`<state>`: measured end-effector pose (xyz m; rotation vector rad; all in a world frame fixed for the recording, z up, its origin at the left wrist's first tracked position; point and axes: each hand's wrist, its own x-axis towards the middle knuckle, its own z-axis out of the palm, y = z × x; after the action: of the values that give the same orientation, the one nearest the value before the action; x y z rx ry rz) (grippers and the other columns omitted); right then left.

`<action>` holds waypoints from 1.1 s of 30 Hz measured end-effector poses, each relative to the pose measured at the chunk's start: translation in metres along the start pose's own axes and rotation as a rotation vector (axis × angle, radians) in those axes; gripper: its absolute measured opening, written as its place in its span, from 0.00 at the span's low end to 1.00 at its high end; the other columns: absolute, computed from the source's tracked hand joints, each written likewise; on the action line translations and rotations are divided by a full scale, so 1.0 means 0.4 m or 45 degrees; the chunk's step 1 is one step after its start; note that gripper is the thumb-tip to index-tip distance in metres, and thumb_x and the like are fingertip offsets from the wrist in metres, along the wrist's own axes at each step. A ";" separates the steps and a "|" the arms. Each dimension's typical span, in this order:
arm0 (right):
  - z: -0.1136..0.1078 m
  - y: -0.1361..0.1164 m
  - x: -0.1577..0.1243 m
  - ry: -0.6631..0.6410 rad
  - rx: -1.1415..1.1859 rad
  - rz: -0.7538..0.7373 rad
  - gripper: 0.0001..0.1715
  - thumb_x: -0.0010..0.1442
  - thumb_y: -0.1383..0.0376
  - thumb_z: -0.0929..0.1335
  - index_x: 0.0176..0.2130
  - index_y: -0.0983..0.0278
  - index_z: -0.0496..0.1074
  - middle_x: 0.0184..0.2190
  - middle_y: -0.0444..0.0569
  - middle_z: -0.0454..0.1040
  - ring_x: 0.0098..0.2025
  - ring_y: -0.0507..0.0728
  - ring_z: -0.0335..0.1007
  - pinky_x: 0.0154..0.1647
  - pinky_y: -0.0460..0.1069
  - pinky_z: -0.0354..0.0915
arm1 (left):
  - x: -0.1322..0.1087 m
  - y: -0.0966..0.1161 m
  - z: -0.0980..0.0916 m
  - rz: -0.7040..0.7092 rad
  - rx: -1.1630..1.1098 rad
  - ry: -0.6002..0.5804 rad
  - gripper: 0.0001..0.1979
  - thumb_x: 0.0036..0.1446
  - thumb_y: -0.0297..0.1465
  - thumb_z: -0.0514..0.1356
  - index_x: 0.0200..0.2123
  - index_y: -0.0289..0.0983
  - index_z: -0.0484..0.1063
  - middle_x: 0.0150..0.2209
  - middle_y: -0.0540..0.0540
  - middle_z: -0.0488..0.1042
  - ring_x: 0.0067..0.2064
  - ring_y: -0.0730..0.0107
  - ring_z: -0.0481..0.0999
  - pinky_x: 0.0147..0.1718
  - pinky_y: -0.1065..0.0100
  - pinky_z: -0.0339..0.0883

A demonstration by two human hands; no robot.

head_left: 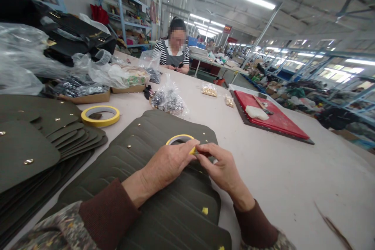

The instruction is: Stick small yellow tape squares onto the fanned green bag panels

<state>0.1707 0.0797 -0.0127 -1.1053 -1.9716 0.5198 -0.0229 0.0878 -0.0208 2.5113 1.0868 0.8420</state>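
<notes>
My left hand (168, 162) is closed around a roll of yellow tape (179, 138), whose far rim shows above the fingers. The fingertips of my right hand (220, 164) are pinched together right beside it, at the tape's near edge; what lies between them is too small to make out. Beneath both hands spreads an overlapping row of dark olive panels (137, 166) with small gold studs. A small piece of yellow tape (205, 211) sticks to one panel near the front.
A second yellow tape roll (100, 116) lies by stacked olive flaps (26, 144) at left. Beyond are a plastic bag of metal parts (168, 99), small bags of gold pieces (209, 90) and a red board (269, 117). A co-worker (174, 49) sits across the table.
</notes>
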 end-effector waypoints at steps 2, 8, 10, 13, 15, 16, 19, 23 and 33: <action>0.011 -0.004 -0.002 0.004 -0.083 -0.079 0.08 0.60 0.67 0.65 0.35 0.62 0.75 0.31 0.48 0.77 0.32 0.53 0.72 0.37 0.47 0.67 | 0.000 0.003 -0.002 -0.018 -0.004 -0.027 0.14 0.65 0.29 0.51 0.53 0.39 0.60 0.46 0.46 0.76 0.47 0.68 0.77 0.44 0.69 0.70; 0.042 0.012 -0.019 0.143 -0.371 -0.151 0.07 0.57 0.70 0.65 0.31 0.62 0.73 0.26 0.46 0.75 0.27 0.52 0.71 0.31 0.45 0.64 | 0.001 0.007 -0.006 -0.061 -0.040 -0.080 0.08 0.65 0.28 0.52 0.46 0.39 0.64 0.43 0.48 0.75 0.44 0.68 0.76 0.41 0.69 0.67; 0.047 0.012 -0.022 0.169 -0.408 -0.149 0.08 0.56 0.71 0.64 0.30 0.62 0.72 0.24 0.45 0.74 0.26 0.52 0.70 0.30 0.45 0.64 | 0.003 0.007 -0.008 -0.082 -0.050 -0.077 0.06 0.64 0.27 0.52 0.43 0.39 0.66 0.39 0.49 0.75 0.41 0.69 0.75 0.40 0.70 0.66; 0.048 -0.002 -0.020 0.204 -0.340 -0.071 0.07 0.54 0.71 0.65 0.28 0.63 0.72 0.23 0.45 0.75 0.25 0.51 0.70 0.30 0.45 0.64 | 0.008 0.006 -0.008 -0.073 -0.048 -0.048 0.05 0.64 0.27 0.52 0.38 0.38 0.67 0.35 0.50 0.73 0.38 0.70 0.73 0.38 0.70 0.65; 0.048 -0.018 -0.015 0.217 -0.207 0.087 0.07 0.53 0.69 0.65 0.26 0.63 0.72 0.22 0.44 0.74 0.23 0.51 0.69 0.27 0.45 0.64 | 0.010 0.008 -0.005 -0.068 -0.051 -0.006 0.06 0.65 0.28 0.51 0.36 0.38 0.68 0.34 0.50 0.72 0.37 0.70 0.72 0.37 0.71 0.64; 0.049 -0.027 -0.012 0.218 -0.104 0.201 0.07 0.53 0.68 0.66 0.25 0.63 0.72 0.20 0.44 0.74 0.22 0.51 0.68 0.26 0.45 0.64 | 0.011 0.009 -0.004 -0.072 -0.047 0.024 0.07 0.65 0.28 0.51 0.35 0.38 0.67 0.33 0.50 0.71 0.36 0.71 0.72 0.37 0.71 0.64; 0.053 -0.051 0.002 0.217 0.248 0.521 0.06 0.51 0.66 0.67 0.25 0.64 0.72 0.16 0.42 0.72 0.18 0.51 0.68 0.21 0.44 0.64 | 0.008 0.018 -0.001 -0.085 -0.002 0.127 0.09 0.65 0.29 0.50 0.33 0.38 0.67 0.31 0.49 0.71 0.34 0.71 0.71 0.36 0.70 0.64; 0.045 -0.034 0.016 0.305 0.429 0.704 0.05 0.47 0.65 0.68 0.24 0.65 0.72 0.15 0.41 0.71 0.17 0.51 0.68 0.19 0.44 0.67 | -0.003 0.033 0.003 -0.026 0.016 0.233 0.09 0.65 0.29 0.49 0.34 0.38 0.67 0.31 0.49 0.72 0.34 0.72 0.72 0.37 0.71 0.65; -0.004 0.123 -0.005 0.294 0.550 1.014 0.11 0.45 0.61 0.73 0.27 0.68 0.75 0.17 0.45 0.74 0.19 0.49 0.71 0.21 0.44 0.70 | 0.039 -0.004 0.018 -0.137 0.470 -0.236 0.07 0.64 0.26 0.50 0.39 0.37 0.68 0.39 0.45 0.74 0.43 0.62 0.70 0.42 0.63 0.64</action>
<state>0.1979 0.1042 -0.0458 -1.5508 -1.0865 1.1108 -0.0109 0.1001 -0.0210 2.7221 1.4034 0.3967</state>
